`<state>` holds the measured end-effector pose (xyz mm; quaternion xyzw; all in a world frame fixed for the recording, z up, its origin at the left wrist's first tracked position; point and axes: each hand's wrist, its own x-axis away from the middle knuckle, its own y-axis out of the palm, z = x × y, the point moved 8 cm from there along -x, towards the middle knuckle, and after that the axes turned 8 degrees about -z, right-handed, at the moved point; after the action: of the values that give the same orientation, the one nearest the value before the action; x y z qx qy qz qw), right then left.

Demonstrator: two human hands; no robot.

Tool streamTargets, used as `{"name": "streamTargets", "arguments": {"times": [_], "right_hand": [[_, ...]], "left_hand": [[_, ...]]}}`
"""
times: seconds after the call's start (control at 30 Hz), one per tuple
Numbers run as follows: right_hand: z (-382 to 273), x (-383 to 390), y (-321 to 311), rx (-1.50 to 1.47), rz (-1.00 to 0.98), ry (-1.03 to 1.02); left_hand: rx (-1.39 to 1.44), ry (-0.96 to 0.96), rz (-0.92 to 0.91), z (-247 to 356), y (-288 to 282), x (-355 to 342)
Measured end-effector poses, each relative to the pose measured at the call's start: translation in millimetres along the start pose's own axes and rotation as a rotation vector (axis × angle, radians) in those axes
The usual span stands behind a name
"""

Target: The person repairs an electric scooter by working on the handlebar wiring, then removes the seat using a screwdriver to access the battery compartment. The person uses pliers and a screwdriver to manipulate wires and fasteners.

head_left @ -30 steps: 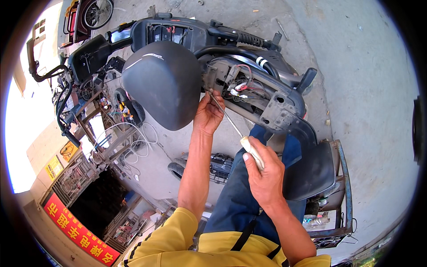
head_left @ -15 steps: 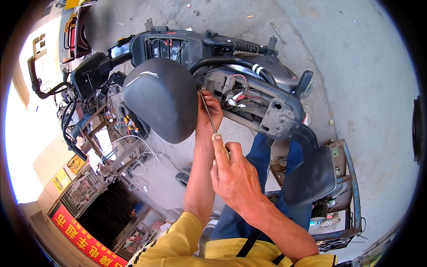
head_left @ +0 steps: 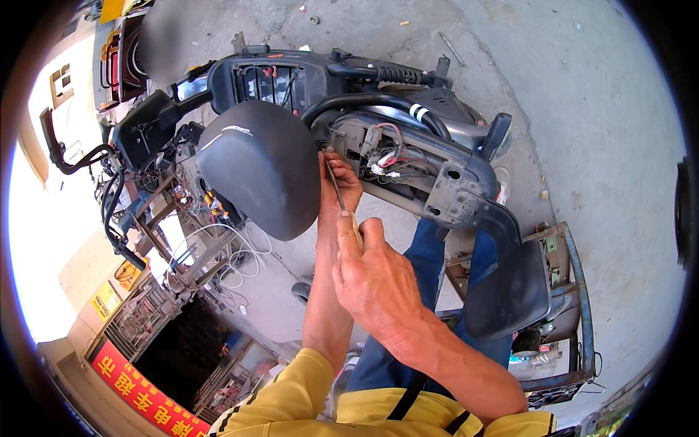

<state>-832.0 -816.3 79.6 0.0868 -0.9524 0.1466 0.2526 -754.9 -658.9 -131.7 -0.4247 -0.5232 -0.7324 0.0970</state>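
Note:
A stripped-down scooter [head_left: 408, 131] lies across the view with its wiring [head_left: 386, 156] exposed. Its black seat [head_left: 262, 178] is tipped up on the left. My right hand [head_left: 375, 280] grips the pale handle of a screwdriver [head_left: 336, 188], whose thin shaft points up toward the frame edge beside the seat. My left hand [head_left: 338, 189] reaches up to that same spot, its fingers pinched around the shaft near the tip. Both arms wear yellow sleeves.
A black stool seat [head_left: 510, 291] stands at my right knee beside a metal frame [head_left: 575, 291] holding small items. Loose white cables [head_left: 233, 255] and metal racks [head_left: 175, 240] lie left. A red sign [head_left: 138, 397] sits lower left. Grey concrete ground [head_left: 582, 109] spreads to the right.
My right hand has swung the screwdriver from beside my knee up to the scooter frame, meeting the left hand. The view has closed in on the scooter.

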Motion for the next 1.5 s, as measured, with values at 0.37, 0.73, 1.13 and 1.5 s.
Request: {"name": "streamTargets", "arguments": {"times": [0.37,0.73,1.13,1.5], "right_hand": [[-11.8,-3.4,10.1,0.103,-0.013,-0.05],[15.3,-6.4,23.7,-1.002,-0.07,0.367],[12.0,-17.4,20.4,-0.87,-0.048,0.286],[-35.8,-12.1,5.2,0.15,0.096,-0.05]], "left_hand": [[0.047,-0.033,-0.019,-0.3,1.1,2.2],[0.022,-0.063,-0.254,-13.7,16.8,18.0],[0.02,-0.094,-0.226,-14.0,11.0,13.7],[-0.002,-0.037,-0.24,-7.5,12.8,7.3]]}}
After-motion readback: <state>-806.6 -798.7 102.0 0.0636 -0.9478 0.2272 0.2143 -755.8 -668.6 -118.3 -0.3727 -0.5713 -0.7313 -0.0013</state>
